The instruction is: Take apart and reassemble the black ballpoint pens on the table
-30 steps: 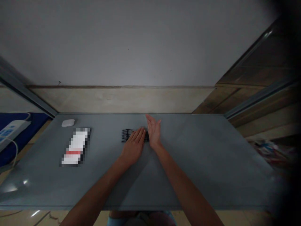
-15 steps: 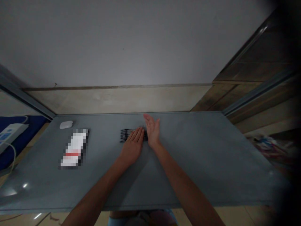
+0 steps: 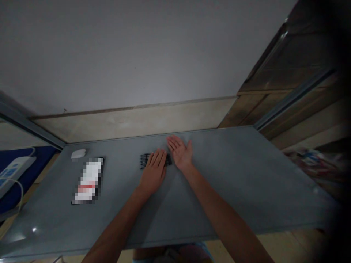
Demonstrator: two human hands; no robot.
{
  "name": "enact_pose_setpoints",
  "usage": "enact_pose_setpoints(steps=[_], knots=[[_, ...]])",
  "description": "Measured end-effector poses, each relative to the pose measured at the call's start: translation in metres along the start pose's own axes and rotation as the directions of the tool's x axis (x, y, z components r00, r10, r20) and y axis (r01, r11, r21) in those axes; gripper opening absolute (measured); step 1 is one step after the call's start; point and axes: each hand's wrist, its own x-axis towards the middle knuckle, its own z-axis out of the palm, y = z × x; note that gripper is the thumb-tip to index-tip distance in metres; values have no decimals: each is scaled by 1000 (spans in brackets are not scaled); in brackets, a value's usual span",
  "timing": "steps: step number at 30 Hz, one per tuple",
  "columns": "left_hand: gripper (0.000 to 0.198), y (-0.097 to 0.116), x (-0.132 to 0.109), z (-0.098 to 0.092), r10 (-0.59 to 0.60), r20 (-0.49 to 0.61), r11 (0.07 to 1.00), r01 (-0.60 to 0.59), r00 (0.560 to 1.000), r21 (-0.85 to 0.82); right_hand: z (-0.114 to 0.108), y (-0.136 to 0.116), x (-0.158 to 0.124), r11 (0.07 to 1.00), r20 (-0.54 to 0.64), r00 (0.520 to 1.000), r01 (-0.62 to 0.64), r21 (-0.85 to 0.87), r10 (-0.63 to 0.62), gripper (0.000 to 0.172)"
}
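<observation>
1. Hands: two, one left hand [image 3: 153, 171] and one right hand [image 3: 181, 154].
2. One bunch of thin black stick-like pieces [image 3: 144, 160] lying side by side. It's half covered, so I honestly can't count the singles.
3. One small white rounded pebble-shaped object [image 3: 78, 153].
4. One flat white rectangular pack with a red stripe [image 3: 88, 179], blurred out.
5. One white plastic power strip [image 3: 12, 171].
6. One grey flat tabletop [image 3: 246, 182].

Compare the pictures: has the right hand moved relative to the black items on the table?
Yes. The right hand has tipped rightward, palm opening away from the black items, though staying beside their right end.
</observation>
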Motion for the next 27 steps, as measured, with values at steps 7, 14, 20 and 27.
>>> enact_pose_setpoints(steps=[7,14,20,27], knots=[[15,0,-3,-16,-135,-54,986,129,989,-101,-12,-19,-5,993,-52,997,-49,108,54,66],[19,-5,-5,-20,-166,-31,977,160,986,-138,-9,-18,-3,996,-34,996,-82,19,83,66],[14,-10,-5,-19,-111,7,976,110,994,-188,-4,-17,-2,991,1,999,-46,-124,46,65],[21,-9,-9,-13,-289,-92,923,252,953,-290,21,-23,-26,579,310,950,263,-771,-18,44]])
